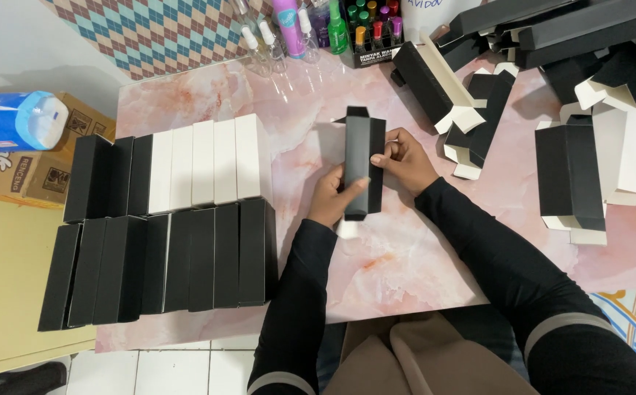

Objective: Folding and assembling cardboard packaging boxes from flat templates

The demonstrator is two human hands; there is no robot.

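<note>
A long black carton box [359,150] stands upright between both my hands above the pink marble tabletop [398,263]. My left hand [330,197] grips its lower left side, thumb across the front. My right hand [404,162] holds the right edge, fingers pressed on the box. The top flap of the box sticks up open.
Two rows of finished black and white boxes [171,219] lie side by side on the left. Flat unfolded black cartons [574,175] pile up at the right and far right. Small bottles [296,29] stand at the back edge. A cardboard box with a tissue pack [10,121] sits far left.
</note>
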